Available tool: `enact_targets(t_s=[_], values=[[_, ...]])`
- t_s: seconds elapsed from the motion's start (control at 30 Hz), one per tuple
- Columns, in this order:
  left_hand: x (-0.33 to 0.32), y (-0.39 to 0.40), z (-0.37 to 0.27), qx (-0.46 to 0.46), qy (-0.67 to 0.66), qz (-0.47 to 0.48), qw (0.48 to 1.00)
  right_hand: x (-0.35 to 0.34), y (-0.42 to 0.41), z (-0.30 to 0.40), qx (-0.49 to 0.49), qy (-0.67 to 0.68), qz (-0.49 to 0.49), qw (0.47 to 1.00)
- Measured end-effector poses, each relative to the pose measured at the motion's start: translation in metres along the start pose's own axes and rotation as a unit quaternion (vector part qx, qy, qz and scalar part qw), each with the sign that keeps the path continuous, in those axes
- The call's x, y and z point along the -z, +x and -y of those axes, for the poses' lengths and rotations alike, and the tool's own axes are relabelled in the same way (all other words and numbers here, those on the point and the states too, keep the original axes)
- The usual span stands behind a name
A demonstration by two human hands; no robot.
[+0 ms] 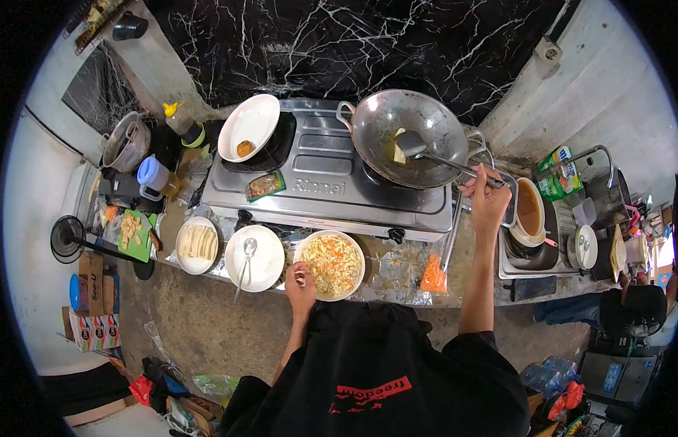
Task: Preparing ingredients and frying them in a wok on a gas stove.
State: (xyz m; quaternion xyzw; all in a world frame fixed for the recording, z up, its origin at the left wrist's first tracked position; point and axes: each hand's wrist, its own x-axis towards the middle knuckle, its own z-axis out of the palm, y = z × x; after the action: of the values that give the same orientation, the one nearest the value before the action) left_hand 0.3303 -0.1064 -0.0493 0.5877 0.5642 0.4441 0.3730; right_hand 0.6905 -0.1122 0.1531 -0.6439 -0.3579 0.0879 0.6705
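Note:
My right hand [487,199] grips the handle of a spatula [413,145], whose blade rests inside a metal wok [372,114] on the right burner of a gas stove [322,147]. A pale yellow piece [399,154] lies by the blade in a little oil. My left hand [301,287] is at the left rim of a bowl of chopped white and orange food [333,265], fingers curled; whether they hold anything is unclear. Left of it stand a white bowl with a spoon [249,248] and a plate of pale sliced pieces [197,242]. A white oval bowl [249,123] sits over the left burner.
A bag of orange shreds [433,273] and metal tongs [452,232] lie right of the stove. The sink [557,257] holds stacked bowls. At left are a green cutting board [137,248], a lidded pitcher [156,177] and a pot [126,147]. Another person [628,308] stands far right.

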Motion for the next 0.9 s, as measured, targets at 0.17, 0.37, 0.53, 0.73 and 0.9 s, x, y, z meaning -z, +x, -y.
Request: enact_targets(t_s=[0.17, 0.37, 0.53, 0.73, 0.9], values=[[0.000, 0.001, 0.009, 0.008, -0.009, 0.003, 1.000, 0.003, 0.001, -0.002, -0.003, 0.015, -0.009, 1.000], [0.000, 0.003, 0.010, 0.010, -0.034, -0.001, 0.999, 0.004, -0.001, 0.015, 0.022, 0.011, -0.051, 0.998], [0.003, 0.005, 0.000, 0.022, -0.019, 0.007, 1.000, 0.015, 0.013, 0.017, 0.078, 0.024, -0.029, 0.996], [0.003, 0.006, -0.008, 0.027, 0.004, 0.012, 1.000, 0.021, 0.023, 0.009, 0.072, -0.038, 0.009, 0.997], [0.003, 0.006, -0.002, 0.021, 0.004, 0.002, 1.000, 0.022, 0.024, -0.005, 0.059, -0.039, 0.026, 0.997]])
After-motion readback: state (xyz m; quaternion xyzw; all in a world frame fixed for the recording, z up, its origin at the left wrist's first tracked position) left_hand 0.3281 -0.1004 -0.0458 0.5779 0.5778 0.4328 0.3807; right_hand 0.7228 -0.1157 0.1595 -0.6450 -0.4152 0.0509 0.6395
